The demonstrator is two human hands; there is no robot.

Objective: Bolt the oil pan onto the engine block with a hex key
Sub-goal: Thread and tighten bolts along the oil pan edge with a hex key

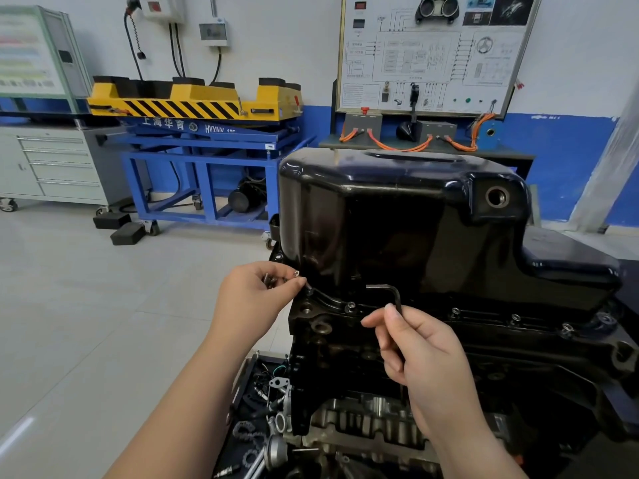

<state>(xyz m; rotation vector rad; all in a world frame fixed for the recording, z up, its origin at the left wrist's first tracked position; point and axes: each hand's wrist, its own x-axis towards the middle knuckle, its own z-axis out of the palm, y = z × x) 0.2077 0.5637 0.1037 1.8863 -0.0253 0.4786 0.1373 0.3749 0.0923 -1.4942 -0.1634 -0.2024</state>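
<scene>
1. Nearest, low and left of the engine block [345,368], loose parts [262,409] lie in a heap on a dark surface: a chain, a gasket and small fittings.
2. The right grip [425,354] is clamped on the hex key [390,292]. Thumb and fingers pinch its long shank, and the short arm points left above the thumb. The key is held in the air just in front of the pan wall and touches no bolt.
3. The left grip [256,295] is curled round several bolts [268,280]. Its thumb and forefinger reach to the pan's near left corner.
4. Just under those fingertips, one corner bolt [308,289] stands in its hole in the flange. Whether the fingers touch it cannot be told.
5. The black oil pan [397,219] sits open side down on the engine block, between and behind the two grips. A flange bolt [351,307] sits between the grips, and more flange bolts run off to the right.
6. A round drain hole [497,197] shows high on the pan's right corner.
7. Beyond, to the left, stands a blue lift cart [207,160] with a yellow striped top. A grey drawer cabinet [52,164] stands further left.
8. Against the far wall, behind the pan, a wiring training board [435,53] stands with orange cables below it.
</scene>
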